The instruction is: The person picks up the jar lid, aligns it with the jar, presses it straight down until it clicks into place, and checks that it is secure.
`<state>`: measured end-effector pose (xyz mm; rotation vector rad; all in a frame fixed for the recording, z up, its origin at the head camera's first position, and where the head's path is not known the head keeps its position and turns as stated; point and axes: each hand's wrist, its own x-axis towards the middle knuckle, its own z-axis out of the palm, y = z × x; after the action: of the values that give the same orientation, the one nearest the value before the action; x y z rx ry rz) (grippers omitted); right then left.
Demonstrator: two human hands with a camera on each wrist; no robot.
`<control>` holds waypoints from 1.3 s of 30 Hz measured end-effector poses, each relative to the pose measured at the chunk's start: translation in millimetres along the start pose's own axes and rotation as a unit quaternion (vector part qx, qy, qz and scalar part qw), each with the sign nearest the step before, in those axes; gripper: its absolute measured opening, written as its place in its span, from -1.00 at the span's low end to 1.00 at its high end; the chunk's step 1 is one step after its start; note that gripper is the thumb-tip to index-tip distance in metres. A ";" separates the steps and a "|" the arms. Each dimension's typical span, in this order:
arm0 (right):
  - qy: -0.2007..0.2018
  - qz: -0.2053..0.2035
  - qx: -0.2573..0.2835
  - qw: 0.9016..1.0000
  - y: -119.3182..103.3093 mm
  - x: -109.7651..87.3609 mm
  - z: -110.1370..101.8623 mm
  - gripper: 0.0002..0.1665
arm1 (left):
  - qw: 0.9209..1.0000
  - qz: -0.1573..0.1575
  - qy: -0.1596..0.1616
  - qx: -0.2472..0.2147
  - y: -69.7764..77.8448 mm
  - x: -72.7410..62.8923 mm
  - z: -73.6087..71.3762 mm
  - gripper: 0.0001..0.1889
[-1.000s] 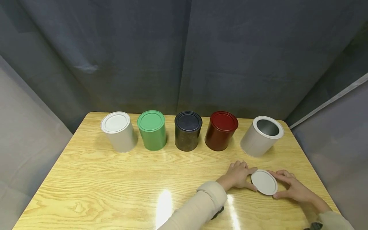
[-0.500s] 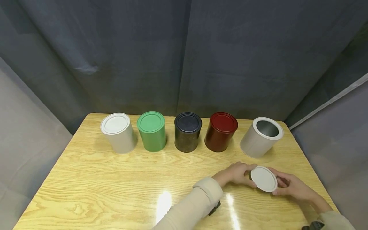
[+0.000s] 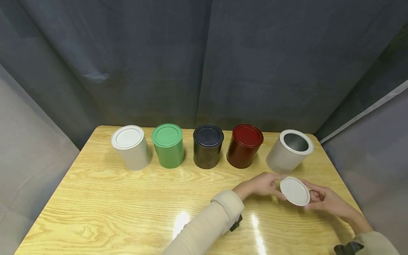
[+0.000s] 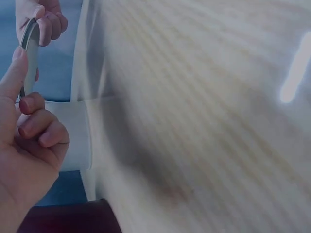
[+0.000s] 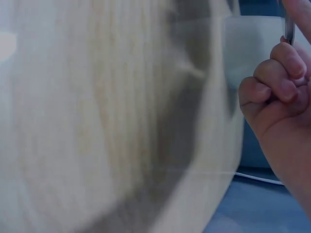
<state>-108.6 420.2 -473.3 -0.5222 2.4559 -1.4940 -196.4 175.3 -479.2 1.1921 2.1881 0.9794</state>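
Note:
A round white lid [image 3: 295, 191] is held between both hands, raised off the wooden table and tilted. My left hand [image 3: 263, 184] pinches its left edge between thumb and forefinger; my right hand [image 3: 329, 200] does the same on the right edge. Seen edge-on in the left wrist view, the lid [image 4: 31, 56] spans the two hands, and the other fingers of my left hand [image 4: 31, 138] are curled. In the right wrist view the right hand [image 5: 284, 90] also curls its lower fingers. Just behind the lid stands a white can [image 3: 282, 157], its top uncovered and its dark inside showing.
Along the back of the table [image 3: 127, 212] stand a lidded white can [image 3: 135, 154], a green can [image 3: 170, 152], a black can [image 3: 207, 152] and a dark red can [image 3: 243, 150]. Dark curtains [image 3: 153, 71] hang behind the table.
Both hands have lifted the white lid from near the tabletop and moved it away from the body, toward the uncovered can. The cans stand where they were.

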 end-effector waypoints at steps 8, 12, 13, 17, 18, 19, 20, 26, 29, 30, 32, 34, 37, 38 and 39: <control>-0.001 -0.032 -0.001 0.999 -13.0 9.2 -9.1 -0.10 | 1.000 0.012 -0.001 -0.009 7.7 0.2 -18.0 -0.18; -0.005 -0.039 0.010 0.999 -16.9 13.1 -11.2 -0.10 | 1.000 0.019 0.004 0.000 11.6 -0.6 -25.5 -0.19; -0.006 -0.042 0.011 0.999 -17.6 14.0 -11.7 -0.10 | 1.000 0.021 0.006 0.003 12.2 -0.5 -27.2 -0.19; -0.010 -0.048 0.024 0.998 -21.9 17.4 -14.3 -0.10 | 0.999 0.033 0.010 0.006 13.8 0.9 -33.2 -0.18; -0.011 -0.050 0.028 0.998 -23.3 18.2 -15.2 -0.10 | 0.999 0.035 0.010 0.007 14.5 1.1 -35.0 -0.18; -0.011 -0.049 0.029 0.998 -24.8 19.0 -16.2 -0.10 | 0.999 0.036 0.011 0.002 15.2 1.4 -36.7 -0.18; -0.011 -0.048 0.032 0.998 -26.4 19.9 -17.2 -0.10 | 0.999 0.039 0.012 0.001 16.0 1.5 -38.6 -0.18; -0.004 -0.050 0.023 0.998 -34.5 26.1 -23.8 -0.07 | 0.999 0.045 0.024 0.003 22.0 0.9 -50.0 -0.17; -0.005 -0.058 0.027 0.998 -38.6 28.7 -27.5 -0.05 | 0.998 0.051 0.030 0.001 23.8 0.9 -54.3 -0.17; -0.006 -0.059 0.028 0.998 -40.2 29.2 -28.6 -0.04 | 0.998 0.054 0.033 0.001 24.2 1.1 -55.6 -0.17; -0.008 -0.064 0.032 0.997 -43.7 30.4 -30.8 -0.05 | 0.998 0.058 0.036 0.001 24.9 1.9 -58.0 -0.16; -0.009 -0.066 0.028 0.997 -47.0 32.0 -32.8 -0.05 | 0.997 0.059 0.039 0.006 25.6 2.6 -60.7 -0.16; -0.007 -0.063 0.016 0.998 -51.8 34.7 -35.4 -0.05 | 0.997 0.063 0.041 0.021 27.3 3.3 -65.7 -0.17; -0.006 -0.061 0.013 0.998 -53.0 35.5 -36.4 -0.04 | 0.997 0.064 0.040 0.026 28.2 3.4 -67.6 -0.17; -0.005 -0.061 0.009 0.998 -54.2 36.3 -37.4 -0.04 | 0.997 0.065 0.039 0.031 29.0 3.7 -69.5 -0.17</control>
<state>-145.3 412.9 -408.1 -0.6861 2.4410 -1.5525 -229.9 163.7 -412.6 1.3619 2.2387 1.0333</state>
